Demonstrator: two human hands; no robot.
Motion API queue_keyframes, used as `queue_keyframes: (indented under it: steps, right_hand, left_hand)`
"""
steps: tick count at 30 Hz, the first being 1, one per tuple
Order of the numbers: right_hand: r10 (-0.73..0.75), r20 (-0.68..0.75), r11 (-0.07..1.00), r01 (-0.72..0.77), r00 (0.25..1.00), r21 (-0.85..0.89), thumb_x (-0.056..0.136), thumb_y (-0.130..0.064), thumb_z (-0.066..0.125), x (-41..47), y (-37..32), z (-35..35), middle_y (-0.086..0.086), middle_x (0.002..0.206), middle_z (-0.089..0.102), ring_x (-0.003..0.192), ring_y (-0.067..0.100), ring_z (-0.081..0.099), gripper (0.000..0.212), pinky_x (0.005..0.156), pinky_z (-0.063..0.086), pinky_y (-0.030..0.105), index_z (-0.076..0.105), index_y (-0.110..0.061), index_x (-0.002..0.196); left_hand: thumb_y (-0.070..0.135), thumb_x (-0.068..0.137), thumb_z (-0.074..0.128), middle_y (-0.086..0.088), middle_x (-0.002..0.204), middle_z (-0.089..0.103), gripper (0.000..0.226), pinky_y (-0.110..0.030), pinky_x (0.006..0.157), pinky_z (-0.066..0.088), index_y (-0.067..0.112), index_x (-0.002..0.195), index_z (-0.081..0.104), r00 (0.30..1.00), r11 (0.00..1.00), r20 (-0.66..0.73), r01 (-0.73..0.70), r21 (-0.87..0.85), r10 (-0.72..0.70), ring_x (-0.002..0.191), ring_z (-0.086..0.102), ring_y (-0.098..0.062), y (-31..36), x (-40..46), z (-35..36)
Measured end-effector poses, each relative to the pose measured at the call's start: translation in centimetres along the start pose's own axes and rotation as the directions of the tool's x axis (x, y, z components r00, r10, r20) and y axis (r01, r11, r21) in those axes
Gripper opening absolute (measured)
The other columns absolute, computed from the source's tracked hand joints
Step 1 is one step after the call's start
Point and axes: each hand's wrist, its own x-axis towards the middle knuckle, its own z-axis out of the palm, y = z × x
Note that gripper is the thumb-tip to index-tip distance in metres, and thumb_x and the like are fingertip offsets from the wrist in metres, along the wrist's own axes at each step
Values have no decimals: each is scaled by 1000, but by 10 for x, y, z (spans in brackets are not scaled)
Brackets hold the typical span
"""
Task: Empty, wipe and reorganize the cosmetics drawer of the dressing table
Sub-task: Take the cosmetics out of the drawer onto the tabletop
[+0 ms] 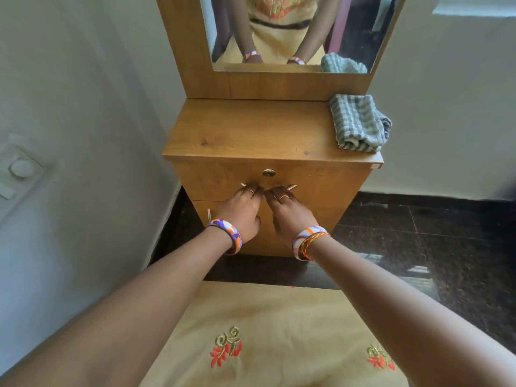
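Note:
A wooden dressing table (251,129) stands against the wall with a mirror above it. Its top drawer (321,177) is closed, with a round lock (269,172) and a metal bar handle (292,187) on the front. My left hand (243,210) and my right hand (287,210) sit side by side on that handle, fingers curled over it. Only the two ends of the handle show past my fingers. A folded grey-and-white striped cloth (358,122) lies on the right rear corner of the tabletop. The drawer's contents are hidden.
Below the drawer is a cupboard door with a vertical handle (208,216) on its left. White walls close in on the left, with a switch plate (19,169). Dark tiled floor (418,233) lies to the right. My beige embroidered dress fills the bottom.

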Motion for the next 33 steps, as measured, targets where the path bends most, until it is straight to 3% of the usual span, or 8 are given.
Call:
queue_keyframes:
  steps: [9,14,16,18,21,25,28,33]
  right_hand:
    - [-99,-16,995,99,995,10,92,-3,44,-30,-8,-10,7,135,51,117,26,53,49,91,50,33,41,-15,140]
    - [-119,29,991,121,992,-62,96,-11,42,-53,-21,-19,10,109,64,94,24,62,35,80,53,31,53,-13,129]
    - [-139,62,984,145,988,-107,96,-15,44,-60,-29,-24,9,104,66,91,24,63,30,79,53,31,59,-10,121]
    - [-157,116,977,171,981,-127,96,-18,44,-66,-36,-29,10,102,66,90,25,64,29,78,54,32,61,-7,117]
    - [-205,148,971,220,968,-95,96,-21,44,-77,-45,-39,10,104,66,91,26,64,30,79,55,32,63,-8,117]
    - [-296,5,955,296,955,2,93,-25,47,-90,-55,-61,7,97,70,85,25,64,26,70,52,28,69,-17,105]
    - [-284,-107,959,285,953,-13,89,-23,53,-92,-57,-77,2,103,69,94,21,63,24,73,51,29,68,-25,109]
    - [-165,29,983,162,986,93,83,-15,64,-87,-44,-83,4,108,68,94,18,62,30,81,53,30,67,-20,112]
  left_hand:
    - [20,93,45,-1,133,50,39,-32,88,48,18,132,48,994,987,18,-111,120,110,121,49,-21,1,-30,-16]
    - [3,72,70,-10,96,71,30,-31,65,58,7,102,69,835,931,-416,-350,106,361,82,69,-26,1,-53,-42]
    - [7,72,72,-11,105,68,36,-34,73,57,7,108,67,832,949,-462,-301,90,308,91,67,-27,0,-56,-52]
    - [21,83,64,-5,123,61,38,-29,82,50,13,121,61,908,981,-377,-191,11,181,110,59,-22,1,-60,-61]
    - [29,90,56,1,119,63,31,-17,71,42,18,119,62,991,984,-115,-80,-158,62,108,56,-15,-5,-65,-67]
    - [22,87,62,-1,105,69,23,-19,81,43,16,108,69,997,947,19,-69,-313,78,99,61,-14,-8,-73,-74]
    - [19,85,64,0,96,66,22,-13,70,40,13,106,69,994,949,78,-50,-311,78,88,56,-10,-5,-79,-80]
    - [18,82,69,1,91,67,16,-15,69,47,12,97,69,969,935,217,-34,-354,117,84,61,-10,-4,-85,-85]
